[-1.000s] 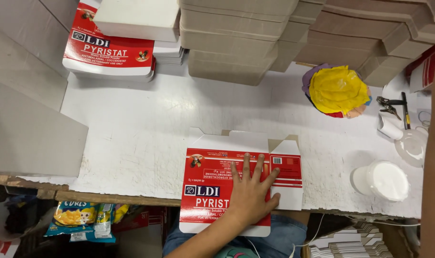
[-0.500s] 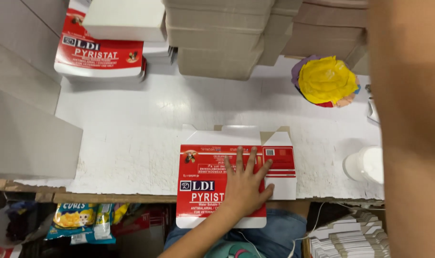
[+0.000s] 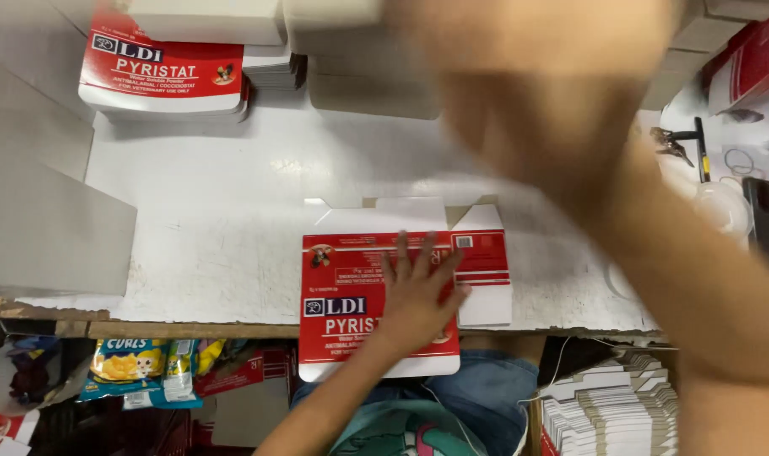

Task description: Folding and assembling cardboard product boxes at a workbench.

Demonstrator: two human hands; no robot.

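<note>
The left hand [image 3: 416,291] is lying flat, fingers spread, pressing a red and white carton blank [image 3: 359,304] onto the near edge of the white desk [image 3: 232,253]; the blank is lying unfolded with its white flaps pointing away, so the folding looks barely begun. The right hand [image 3: 562,110] is sweeping across close to the camera as a blur, and I cannot tell whether it is gripping anything. A stack of flat blanks [image 3: 161,72] is waiting at the far left, so plenty seems left.
</note>
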